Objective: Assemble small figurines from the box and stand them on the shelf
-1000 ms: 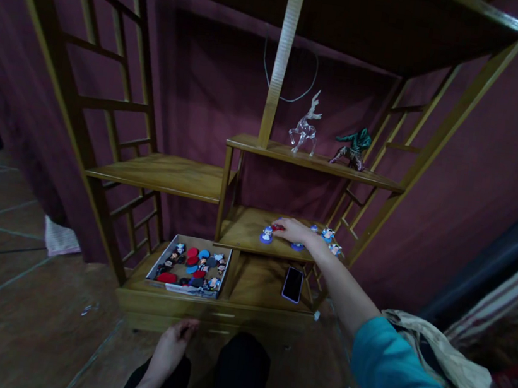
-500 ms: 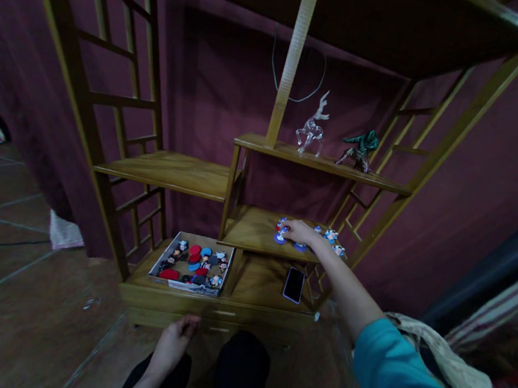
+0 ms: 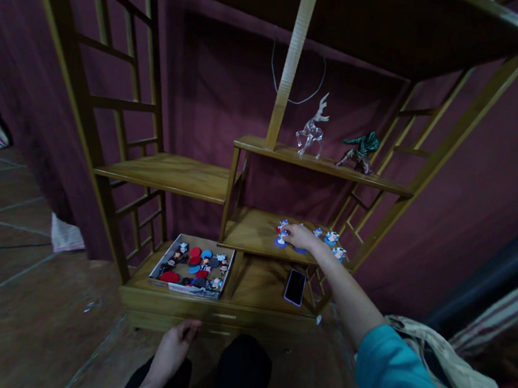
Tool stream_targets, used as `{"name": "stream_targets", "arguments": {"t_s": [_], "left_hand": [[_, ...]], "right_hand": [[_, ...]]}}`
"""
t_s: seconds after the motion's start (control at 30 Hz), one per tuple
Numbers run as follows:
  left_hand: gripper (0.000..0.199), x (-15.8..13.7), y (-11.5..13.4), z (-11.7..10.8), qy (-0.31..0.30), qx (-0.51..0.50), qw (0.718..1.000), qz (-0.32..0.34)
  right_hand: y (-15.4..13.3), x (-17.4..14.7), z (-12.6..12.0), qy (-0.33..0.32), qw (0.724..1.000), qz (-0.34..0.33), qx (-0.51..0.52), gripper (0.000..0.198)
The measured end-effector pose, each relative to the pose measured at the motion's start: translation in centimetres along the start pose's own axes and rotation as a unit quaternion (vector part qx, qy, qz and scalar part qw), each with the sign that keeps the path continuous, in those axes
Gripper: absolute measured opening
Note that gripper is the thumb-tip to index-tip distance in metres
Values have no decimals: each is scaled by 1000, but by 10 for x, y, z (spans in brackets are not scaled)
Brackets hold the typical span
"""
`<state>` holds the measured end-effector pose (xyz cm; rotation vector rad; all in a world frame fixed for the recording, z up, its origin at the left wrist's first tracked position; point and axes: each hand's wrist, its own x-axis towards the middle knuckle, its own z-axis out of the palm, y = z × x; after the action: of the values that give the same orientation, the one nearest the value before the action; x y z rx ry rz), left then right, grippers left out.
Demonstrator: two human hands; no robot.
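Observation:
My right hand (image 3: 300, 237) reaches over the middle right shelf, its fingers closed at the top of a small white-and-purple figurine (image 3: 281, 239) on a round purple base. That figurine stands upright near the shelf's front. Just behind it is a red-and-purple figurine (image 3: 282, 224). Under my hand another purple base (image 3: 300, 250) shows in part. To the right stand a small purple figurine (image 3: 317, 232) and two blue-and-white figurines (image 3: 331, 237). My left hand (image 3: 175, 344) hangs above my left knee, fingers curled in, with nothing visible in them.
A shallow cardboard box (image 3: 193, 241) of several small figurines and red and blue bases sits on the lower left shelf. Right of it lies a phone (image 3: 295, 287). Above, a clear deer ornament (image 3: 313, 131) and a green-cloaked figure (image 3: 363, 149) stand on the upper shelf.
Hardly anything differs. My right hand stays at the white-and-purple figurine, and the view has shifted very slightly. My left hand remains curled above my knee.

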<state>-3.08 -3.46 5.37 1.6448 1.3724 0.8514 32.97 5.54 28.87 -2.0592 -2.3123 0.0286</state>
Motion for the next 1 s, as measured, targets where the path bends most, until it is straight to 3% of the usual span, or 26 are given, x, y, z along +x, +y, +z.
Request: {"name": "stream_targets", "arguments": {"t_s": [0.33,1.0], "left_hand": [[29,-3,9,-2,-4,-10,1000,-2],[29,4,-14,2,-14,-4,1000,10]], "right_hand": [[-4,-2,-1,13,999,7,30,26],[0,2,5,19,999,-3,49,29]]}}
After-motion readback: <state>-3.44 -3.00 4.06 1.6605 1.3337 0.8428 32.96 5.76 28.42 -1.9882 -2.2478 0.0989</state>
